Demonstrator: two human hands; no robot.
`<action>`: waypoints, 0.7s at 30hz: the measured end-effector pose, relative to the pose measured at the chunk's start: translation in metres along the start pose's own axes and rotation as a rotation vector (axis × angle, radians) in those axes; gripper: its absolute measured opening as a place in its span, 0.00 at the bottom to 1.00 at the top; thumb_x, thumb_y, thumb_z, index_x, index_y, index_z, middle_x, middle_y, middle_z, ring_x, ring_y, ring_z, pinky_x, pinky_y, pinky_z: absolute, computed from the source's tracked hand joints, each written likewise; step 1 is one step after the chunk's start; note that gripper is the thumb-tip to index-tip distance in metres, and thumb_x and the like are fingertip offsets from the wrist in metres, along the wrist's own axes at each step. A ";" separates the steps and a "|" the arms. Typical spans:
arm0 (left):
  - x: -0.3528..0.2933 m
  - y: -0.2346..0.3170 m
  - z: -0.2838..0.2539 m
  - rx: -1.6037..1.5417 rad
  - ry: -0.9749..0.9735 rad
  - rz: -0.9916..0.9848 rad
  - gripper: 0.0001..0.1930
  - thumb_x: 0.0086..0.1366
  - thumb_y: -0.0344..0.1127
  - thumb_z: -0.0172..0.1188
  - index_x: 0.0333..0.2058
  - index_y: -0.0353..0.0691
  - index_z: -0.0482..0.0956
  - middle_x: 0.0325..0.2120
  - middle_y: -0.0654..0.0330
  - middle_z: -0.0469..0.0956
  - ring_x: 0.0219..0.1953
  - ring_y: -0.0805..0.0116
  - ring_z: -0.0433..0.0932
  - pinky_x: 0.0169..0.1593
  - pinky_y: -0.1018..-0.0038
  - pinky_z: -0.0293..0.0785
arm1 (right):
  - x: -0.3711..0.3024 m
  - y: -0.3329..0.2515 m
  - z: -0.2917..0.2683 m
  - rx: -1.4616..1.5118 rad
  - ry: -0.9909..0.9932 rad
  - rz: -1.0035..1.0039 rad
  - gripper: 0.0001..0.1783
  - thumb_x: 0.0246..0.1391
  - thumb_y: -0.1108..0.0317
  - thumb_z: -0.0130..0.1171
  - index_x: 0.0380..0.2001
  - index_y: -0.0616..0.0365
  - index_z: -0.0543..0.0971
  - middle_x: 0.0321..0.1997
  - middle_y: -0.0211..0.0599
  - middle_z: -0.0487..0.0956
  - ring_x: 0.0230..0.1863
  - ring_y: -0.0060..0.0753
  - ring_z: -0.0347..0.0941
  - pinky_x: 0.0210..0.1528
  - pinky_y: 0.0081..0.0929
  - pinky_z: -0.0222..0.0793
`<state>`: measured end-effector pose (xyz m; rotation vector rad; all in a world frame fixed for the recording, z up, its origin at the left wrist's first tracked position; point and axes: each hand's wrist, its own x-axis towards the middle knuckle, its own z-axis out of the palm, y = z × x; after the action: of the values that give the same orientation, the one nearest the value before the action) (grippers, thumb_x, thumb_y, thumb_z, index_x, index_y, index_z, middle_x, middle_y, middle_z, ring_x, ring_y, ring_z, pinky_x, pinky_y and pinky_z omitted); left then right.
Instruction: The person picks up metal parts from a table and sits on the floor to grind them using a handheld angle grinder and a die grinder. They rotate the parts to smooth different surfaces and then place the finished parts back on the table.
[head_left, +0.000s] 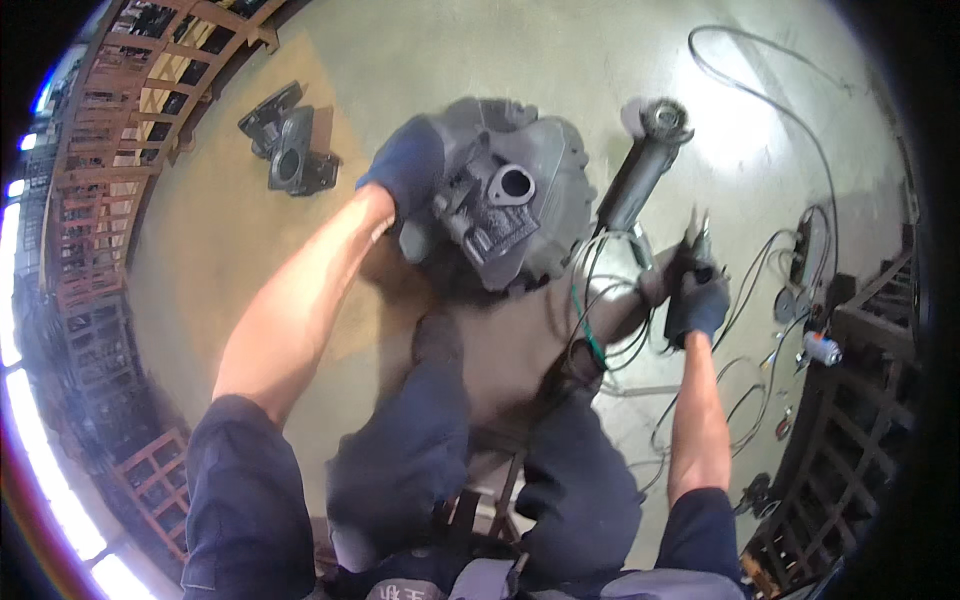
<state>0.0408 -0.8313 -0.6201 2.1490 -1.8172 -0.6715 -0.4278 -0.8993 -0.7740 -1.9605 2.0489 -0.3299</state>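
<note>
My left hand (408,165), in a dark blue glove, is closed on the left side of a dark grey metal casting (487,238). A round hole shows in a raised flange on this casting. It lies on or against a larger, rounded grey casting (565,165); I cannot tell whether they are one piece. My right hand (700,308), also gloved, is wrapped around a dark hand-held power tool (701,252) with a slim metal tip pointing away from me. That tip is apart from the castings. An angle grinder (640,170) rests just right of the castings, its head pointing away.
A smaller grey casting (293,150) lies on the floor at the far left. Looped cables (600,300) run between my hands and across the right side. A spray can (822,348) is at the right. Brown metal racks (100,170) line the left; dark crates (850,430) stand right.
</note>
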 end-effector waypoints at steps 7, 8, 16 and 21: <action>0.024 0.019 -0.019 0.363 -0.134 0.002 0.12 0.60 0.36 0.57 0.39 0.39 0.83 0.36 0.43 0.81 0.38 0.42 0.82 0.40 0.57 0.78 | -0.002 -0.052 -0.011 -0.019 0.056 -0.109 0.14 0.54 0.60 0.65 0.40 0.56 0.85 0.35 0.50 0.82 0.40 0.53 0.79 0.44 0.44 0.73; 0.026 0.019 -0.017 0.313 -0.085 0.049 0.11 0.59 0.36 0.58 0.38 0.39 0.83 0.36 0.43 0.81 0.38 0.42 0.82 0.40 0.57 0.78 | 0.002 -0.057 -0.009 -0.062 -0.032 -0.111 0.16 0.55 0.59 0.64 0.40 0.59 0.84 0.37 0.51 0.82 0.41 0.53 0.80 0.45 0.43 0.73; 0.032 0.001 -0.001 0.144 0.075 0.164 0.12 0.65 0.36 0.51 0.41 0.41 0.82 0.37 0.43 0.81 0.39 0.42 0.81 0.43 0.56 0.77 | -0.006 -0.066 0.041 0.121 -0.362 -0.161 0.22 0.54 0.55 0.64 0.44 0.61 0.82 0.40 0.54 0.83 0.43 0.53 0.80 0.45 0.40 0.74; 0.019 0.024 -0.025 0.105 -0.074 0.163 0.15 0.71 0.40 0.47 0.48 0.40 0.78 0.40 0.44 0.80 0.43 0.43 0.78 0.47 0.58 0.74 | 0.014 -0.065 0.057 0.259 -0.503 -0.033 0.25 0.55 0.54 0.64 0.47 0.65 0.80 0.41 0.53 0.83 0.42 0.47 0.81 0.47 0.38 0.73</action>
<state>0.0348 -0.8571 -0.5906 2.0348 -2.0825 -0.6386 -0.3475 -0.9147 -0.8049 -1.7074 1.5714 -0.0862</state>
